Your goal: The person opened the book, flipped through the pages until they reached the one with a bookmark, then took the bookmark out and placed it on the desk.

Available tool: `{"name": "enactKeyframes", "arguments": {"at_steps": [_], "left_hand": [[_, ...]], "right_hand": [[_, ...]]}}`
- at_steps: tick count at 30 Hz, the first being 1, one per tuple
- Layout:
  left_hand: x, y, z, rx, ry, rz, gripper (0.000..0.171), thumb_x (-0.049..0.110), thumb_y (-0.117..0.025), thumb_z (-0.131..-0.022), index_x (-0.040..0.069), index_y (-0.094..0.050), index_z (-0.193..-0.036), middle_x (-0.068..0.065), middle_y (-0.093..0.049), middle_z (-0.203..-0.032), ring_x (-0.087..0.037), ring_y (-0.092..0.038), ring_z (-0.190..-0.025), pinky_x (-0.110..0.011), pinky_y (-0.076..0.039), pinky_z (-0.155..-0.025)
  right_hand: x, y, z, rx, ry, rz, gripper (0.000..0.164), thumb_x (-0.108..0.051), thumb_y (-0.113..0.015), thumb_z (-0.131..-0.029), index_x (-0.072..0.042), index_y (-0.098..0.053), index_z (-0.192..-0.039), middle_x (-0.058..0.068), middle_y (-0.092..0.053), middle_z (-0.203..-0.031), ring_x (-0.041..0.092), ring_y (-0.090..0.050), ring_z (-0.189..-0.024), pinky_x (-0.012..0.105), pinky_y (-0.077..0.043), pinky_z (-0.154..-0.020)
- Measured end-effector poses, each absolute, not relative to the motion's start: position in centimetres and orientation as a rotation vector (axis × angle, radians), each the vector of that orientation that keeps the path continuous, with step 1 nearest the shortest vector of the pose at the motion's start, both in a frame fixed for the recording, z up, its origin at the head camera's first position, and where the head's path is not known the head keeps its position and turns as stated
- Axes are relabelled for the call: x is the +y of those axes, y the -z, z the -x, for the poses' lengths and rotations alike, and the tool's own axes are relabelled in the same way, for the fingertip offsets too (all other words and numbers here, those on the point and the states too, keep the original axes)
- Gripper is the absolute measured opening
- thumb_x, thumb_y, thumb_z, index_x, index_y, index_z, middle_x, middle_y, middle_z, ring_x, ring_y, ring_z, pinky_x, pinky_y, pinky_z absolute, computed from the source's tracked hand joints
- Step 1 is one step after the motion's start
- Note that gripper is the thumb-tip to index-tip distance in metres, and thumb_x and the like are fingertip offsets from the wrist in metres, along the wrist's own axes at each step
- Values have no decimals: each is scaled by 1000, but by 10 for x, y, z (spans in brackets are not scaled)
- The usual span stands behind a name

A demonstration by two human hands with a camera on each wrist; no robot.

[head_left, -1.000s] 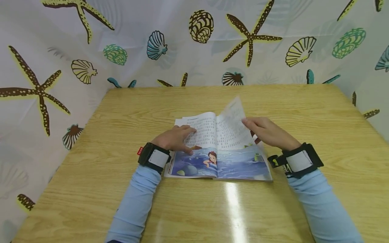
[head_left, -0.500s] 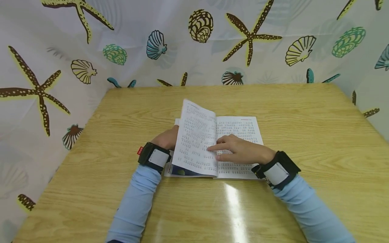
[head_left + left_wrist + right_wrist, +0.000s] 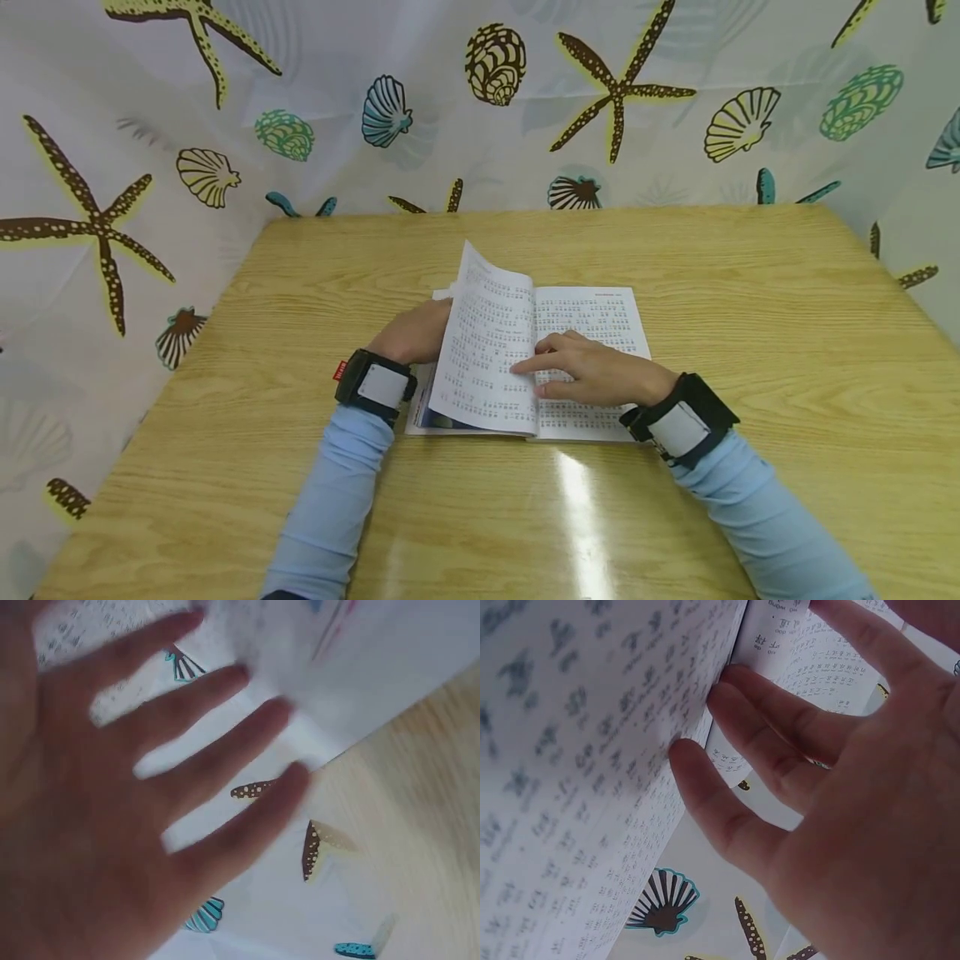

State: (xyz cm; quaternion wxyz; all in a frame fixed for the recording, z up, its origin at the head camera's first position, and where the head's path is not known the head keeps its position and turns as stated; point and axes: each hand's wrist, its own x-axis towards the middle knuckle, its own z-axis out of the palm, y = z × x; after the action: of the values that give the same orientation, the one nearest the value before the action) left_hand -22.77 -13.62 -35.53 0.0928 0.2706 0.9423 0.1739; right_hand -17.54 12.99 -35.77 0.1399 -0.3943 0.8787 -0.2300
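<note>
A book lies spread on the table, dense printed text on both facing pages. Its left page is raised off the stack, the top corner standing up. My left hand is behind that page, its fingertips hidden in the head view. In the left wrist view the left hand has long, spread fingers against the white paper. My right hand rests on the right page by the spine, index finger reaching to the left page. Seen from the right wrist, the fingertips touch the paper.
The wooden table runs around the book, with a bright light streak in front. A cloth printed with shells and starfish hangs behind it and along the sides. Each wrist wears a black band with a white plate.
My right hand has carried a page over from right to left, covering the sea picture, then settled near the spine. The left hand has slipped behind the raised page and shifted slightly up.
</note>
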Motion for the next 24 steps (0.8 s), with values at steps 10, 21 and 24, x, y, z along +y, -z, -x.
{"name": "enactKeyframes", "arguments": {"at_steps": [10, 21, 24], "left_hand": [[-133, 350, 230, 2998, -850, -737, 57, 32, -54, -107, 1, -40, -153, -20, -42, -155, -37, -39, -142, -51, -31, -116], [-125, 356, 226, 2588, -370, -738, 78, 30, -80, -90, 11, -41, -155, -13, -32, -163, -37, -30, -147, -52, -34, -115], [-123, 356, 225, 2593, -370, -732, 78, 29, -80, -90, 12, -42, -155, -12, -33, -163, -36, -31, -147, -51, -35, -114]], "right_hand": [[129, 358, 177, 2545, 647, 1116, 37, -16, -63, -101, -10, -65, -137, 21, -57, -131, 35, -52, -116, 52, -46, -97], [132, 355, 180, 2555, 621, 1047, 46, -14, -66, -98, -5, -58, -143, 23, -55, -140, 42, -50, -128, 58, -41, -106], [138, 353, 183, 2600, 555, 954, 46, -11, -72, -94, -3, -61, -138, 22, -54, -141, 42, -48, -132, 57, -39, -108]]}}
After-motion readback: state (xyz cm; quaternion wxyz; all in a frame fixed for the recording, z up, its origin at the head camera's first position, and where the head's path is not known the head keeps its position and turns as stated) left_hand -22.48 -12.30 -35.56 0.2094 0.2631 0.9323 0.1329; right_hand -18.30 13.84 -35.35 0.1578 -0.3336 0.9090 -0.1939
